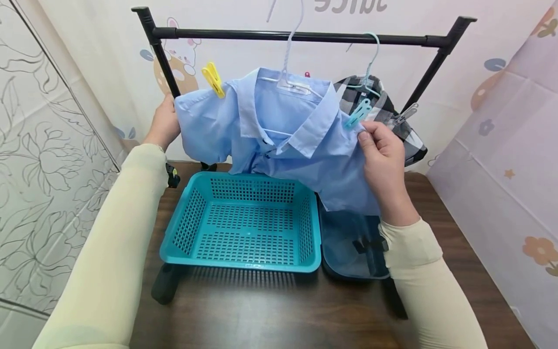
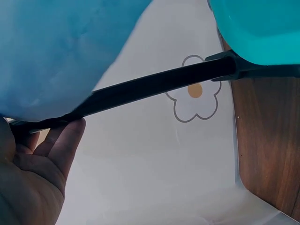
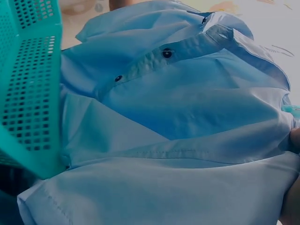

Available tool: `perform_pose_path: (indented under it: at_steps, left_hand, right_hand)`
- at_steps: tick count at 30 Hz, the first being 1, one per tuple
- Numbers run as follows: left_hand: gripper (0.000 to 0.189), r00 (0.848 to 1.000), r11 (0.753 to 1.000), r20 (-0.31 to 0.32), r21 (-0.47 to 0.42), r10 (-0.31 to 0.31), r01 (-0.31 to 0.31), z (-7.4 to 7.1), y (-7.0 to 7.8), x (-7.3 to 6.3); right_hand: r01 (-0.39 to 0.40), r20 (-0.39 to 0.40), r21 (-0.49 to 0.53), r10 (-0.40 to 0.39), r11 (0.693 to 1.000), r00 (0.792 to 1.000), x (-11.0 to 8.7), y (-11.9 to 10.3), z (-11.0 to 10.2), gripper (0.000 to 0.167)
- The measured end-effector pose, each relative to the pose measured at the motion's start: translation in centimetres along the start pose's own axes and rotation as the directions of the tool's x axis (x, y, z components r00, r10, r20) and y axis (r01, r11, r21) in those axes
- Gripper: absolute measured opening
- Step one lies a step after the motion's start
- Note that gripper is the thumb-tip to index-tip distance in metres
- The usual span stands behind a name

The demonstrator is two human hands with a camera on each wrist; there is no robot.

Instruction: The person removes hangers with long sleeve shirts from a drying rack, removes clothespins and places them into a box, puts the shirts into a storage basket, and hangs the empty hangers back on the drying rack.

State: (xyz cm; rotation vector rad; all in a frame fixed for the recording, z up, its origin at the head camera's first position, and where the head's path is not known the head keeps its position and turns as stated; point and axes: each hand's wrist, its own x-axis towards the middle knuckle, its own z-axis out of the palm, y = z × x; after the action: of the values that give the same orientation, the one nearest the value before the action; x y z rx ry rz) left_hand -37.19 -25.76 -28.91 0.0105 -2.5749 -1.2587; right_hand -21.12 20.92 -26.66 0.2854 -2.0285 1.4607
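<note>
A light blue short-sleeved shirt (image 1: 301, 140) hangs on a white hanger (image 1: 288, 53) from the rack's black bar. My right hand (image 1: 385, 165) pinches its shoulder at the right, just below a light blue clothespin (image 1: 358, 114) clipped there. In the right wrist view, the shirt front (image 3: 187, 112) spreads in folds with dark buttons. A yellow clothespin (image 1: 212, 79) grips the other shoulder. Beside the left sleeve, my left hand (image 1: 164, 123) holds the rack's black post (image 2: 154, 86), fingers and thumb on either side of it; the sleeve hides part of the hand.
A teal perforated basket (image 1: 316, 242) stands below the shirt on the wooden table (image 1: 270, 310). To its right is a dark blue bin (image 1: 353, 247). Behind, a black-and-white checked shirt (image 1: 410, 140) hangs on a light blue hanger (image 1: 370, 60), with a grey clothespin (image 1: 406, 114).
</note>
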Motion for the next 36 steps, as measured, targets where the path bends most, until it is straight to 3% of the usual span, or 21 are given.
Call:
perform_pose_path:
  at_steps: [6, 21, 36]
  left_hand:
    - [0.045, 0.999, 1.0, 0.033, -0.009, -0.01, 0.01, -0.2, -0.5, -0.2]
    - [0.047, 0.986, 0.99, 0.124, -0.074, -0.109, 0.119, -0.3, 0.1, -0.5]
    - [0.05, 0.988, 0.988, 0.132, -0.121, -0.081, 0.097, 0.0, -0.2, 0.0]
  right_hand:
    - [-0.022, 0.047, -0.009, 0.022, 1.0, 0.999, -1.5, 1.2, 0.1, 0.021]
    - [-0.049, 0.107, -0.043, 0.053, 0.998, 0.993, -3.9, 2.8, -0.1, 0.024]
    - [-0.056, 0.154, -0.067, 0.066, 0.996, 0.986, -6.1, 4.5, 0.6, 0.02]
